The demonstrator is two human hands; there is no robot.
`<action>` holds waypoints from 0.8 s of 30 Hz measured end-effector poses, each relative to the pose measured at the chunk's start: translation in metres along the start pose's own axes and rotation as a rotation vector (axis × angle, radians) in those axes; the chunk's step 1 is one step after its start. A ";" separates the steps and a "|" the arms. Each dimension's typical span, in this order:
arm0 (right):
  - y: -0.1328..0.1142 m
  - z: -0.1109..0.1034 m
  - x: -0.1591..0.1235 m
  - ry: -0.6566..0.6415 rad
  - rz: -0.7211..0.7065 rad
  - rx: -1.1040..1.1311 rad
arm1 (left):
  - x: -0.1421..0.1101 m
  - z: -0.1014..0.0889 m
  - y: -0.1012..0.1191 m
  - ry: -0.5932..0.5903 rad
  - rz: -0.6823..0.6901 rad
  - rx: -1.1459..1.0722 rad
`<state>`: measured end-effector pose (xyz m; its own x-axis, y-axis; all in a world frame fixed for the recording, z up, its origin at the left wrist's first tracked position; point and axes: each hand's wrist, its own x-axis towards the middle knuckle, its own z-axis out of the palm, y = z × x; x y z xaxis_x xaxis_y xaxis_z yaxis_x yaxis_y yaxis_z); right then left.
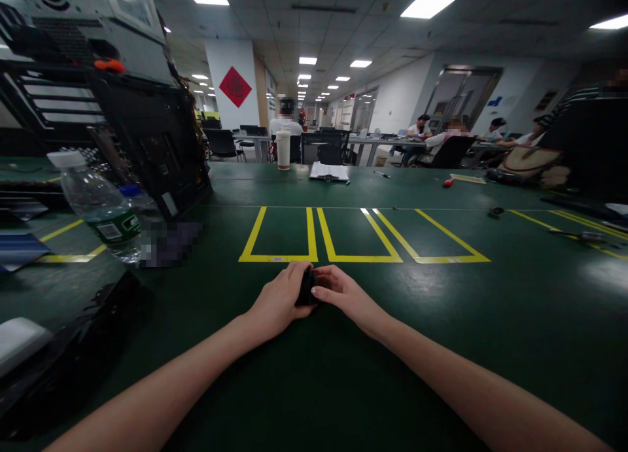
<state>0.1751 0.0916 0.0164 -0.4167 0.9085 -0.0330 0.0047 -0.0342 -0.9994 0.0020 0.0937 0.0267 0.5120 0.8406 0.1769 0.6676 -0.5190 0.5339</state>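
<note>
A small black object [307, 287] rests on or just above the green table, between my two hands; its kind is hard to make out. Around its left side and top, my left hand [279, 295] is closed, with the thumb low at the front. My right hand [350, 295] grips it from the right, thumb against the near side and fingers curled behind. The hands cover much of the object. Just beyond them lie three yellow tape outlines [360, 259] on the green table [314, 380].
At left stand a black computer case [157, 138], a water bottle [105, 210] and a black strip-like item [73, 341]. Farther back are a white cup [283, 151], a clipboard [330, 171] and a pen [381, 174]. A small round black part [496, 212] lies right. People sit beyond.
</note>
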 end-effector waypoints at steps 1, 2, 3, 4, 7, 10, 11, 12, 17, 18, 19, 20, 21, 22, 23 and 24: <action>0.000 0.000 0.000 -0.013 -0.019 0.003 | 0.000 0.000 0.000 0.000 0.000 0.008; 0.000 0.000 0.000 -0.022 -0.039 0.009 | 0.000 0.000 0.001 0.002 0.000 0.018; 0.000 0.000 0.000 -0.025 -0.058 0.016 | 0.000 0.000 0.001 0.004 0.001 0.026; 0.000 0.001 0.000 -0.022 -0.073 0.025 | 0.000 0.000 0.001 0.007 0.003 0.031; 0.000 0.002 0.000 0.005 -0.078 0.039 | 0.001 0.000 0.000 0.019 0.019 0.033; -0.001 0.002 0.000 0.034 -0.037 0.004 | 0.001 0.001 -0.001 0.018 0.031 0.027; -0.001 0.002 0.000 0.041 -0.017 -0.009 | 0.000 0.001 -0.001 0.018 0.031 0.025; -0.001 0.002 0.000 0.045 0.001 -0.019 | 0.000 0.001 -0.001 0.017 0.030 0.024; 0.001 0.001 0.000 0.008 -0.038 -0.005 | 0.000 0.000 0.000 0.003 0.008 0.010; 0.002 0.001 0.000 0.000 -0.058 -0.003 | 0.000 -0.001 0.001 0.001 0.004 0.009; 0.002 0.001 0.000 -0.005 -0.074 0.001 | 0.000 -0.001 0.001 -0.001 -0.001 0.009; 0.002 0.001 0.000 -0.008 -0.085 0.006 | 0.000 -0.001 0.001 0.001 -0.004 0.010; 0.002 0.001 0.000 -0.009 -0.093 0.013 | 0.000 -0.001 0.000 0.000 -0.003 0.010; 0.002 0.002 -0.001 -0.008 -0.097 0.020 | 0.001 0.000 0.000 0.000 -0.001 0.008; 0.001 0.002 -0.001 -0.004 -0.096 0.026 | 0.001 0.000 0.000 0.001 0.004 0.006; 0.001 0.003 -0.001 0.003 -0.090 0.025 | 0.000 0.000 -0.001 0.003 0.010 0.004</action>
<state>0.1731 0.0895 0.0157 -0.4115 0.9097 0.0564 -0.0555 0.0368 -0.9978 0.0020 0.0944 0.0262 0.5173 0.8356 0.1850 0.6646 -0.5284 0.5283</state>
